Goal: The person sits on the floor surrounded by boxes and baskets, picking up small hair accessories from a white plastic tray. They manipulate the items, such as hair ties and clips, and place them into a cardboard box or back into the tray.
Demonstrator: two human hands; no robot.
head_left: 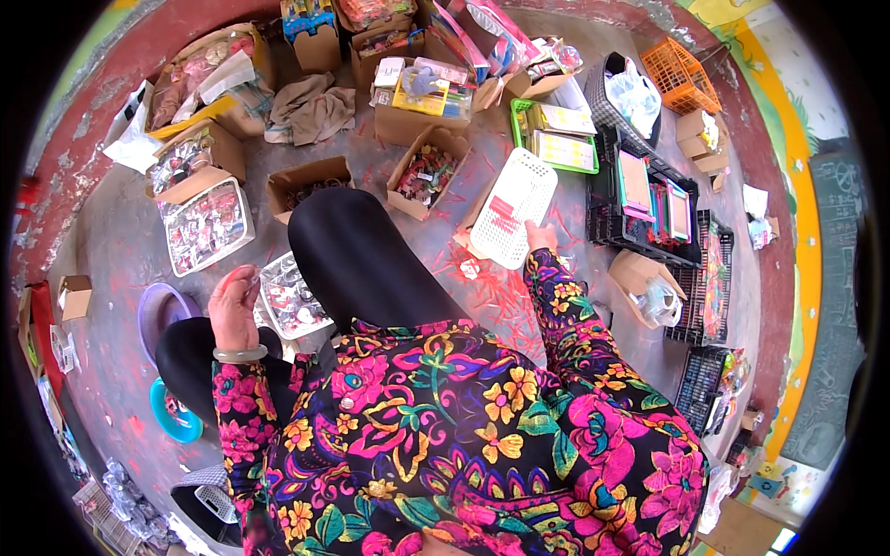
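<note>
My right hand (540,237) is closed on the near right edge of a white plastic basket (530,185), which is tilted and has red strips lying in it. Raised over my left side, my left hand (234,306) has loosely bent fingers, and nothing shows in it. Close beside it is a white tray (320,325) of small packaged pieces, partly hidden behind my knee. Red strips (505,301) lie scattered on the floor below the basket. A cardboard box (443,202) of colourful small pieces stands left of the basket.
A green basket (593,168) of yellow packs and black crates (603,228) stand to the right. Farther left are another white tray (247,218) of packaged pieces and an open carton (345,169). A purple basin (148,324) and a turquoise basin (165,422) sit by my left leg.
</note>
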